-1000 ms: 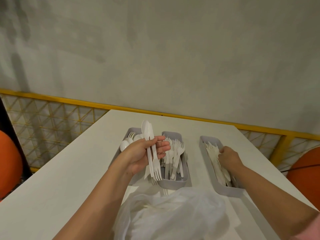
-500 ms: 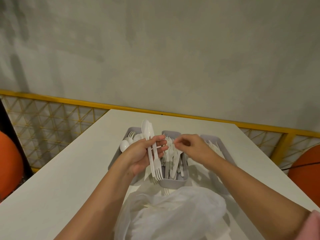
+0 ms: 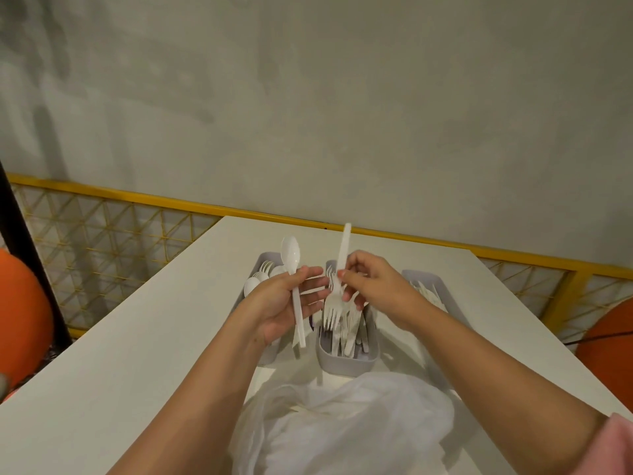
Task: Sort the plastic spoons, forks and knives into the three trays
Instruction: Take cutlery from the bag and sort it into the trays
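Three grey trays stand side by side on the white table [image 3: 102, 354]. The left tray [image 3: 257, 265] holds white spoons, the middle tray [image 3: 346, 363] holds forks, and the right tray [image 3: 442, 286] holds knives. My left hand [image 3: 284, 303] holds a white plastic spoon [image 3: 292, 265] with its bowl up, over the gap between left and middle tray. My right hand [image 3: 373, 286] pinches a white plastic fork [image 3: 337, 289] by its handle, tines down, above the middle tray.
A crumpled clear plastic bag [image 3: 342, 426] with more cutlery lies at the table's near edge. A yellow mesh fence [image 3: 113, 231] runs behind the table. Orange balls sit at far left [image 3: 20, 320] and far right [image 3: 609, 351].
My right hand left the right tray, came across to my left hand and took the fork out of it. My left hand now holds only the spoon.
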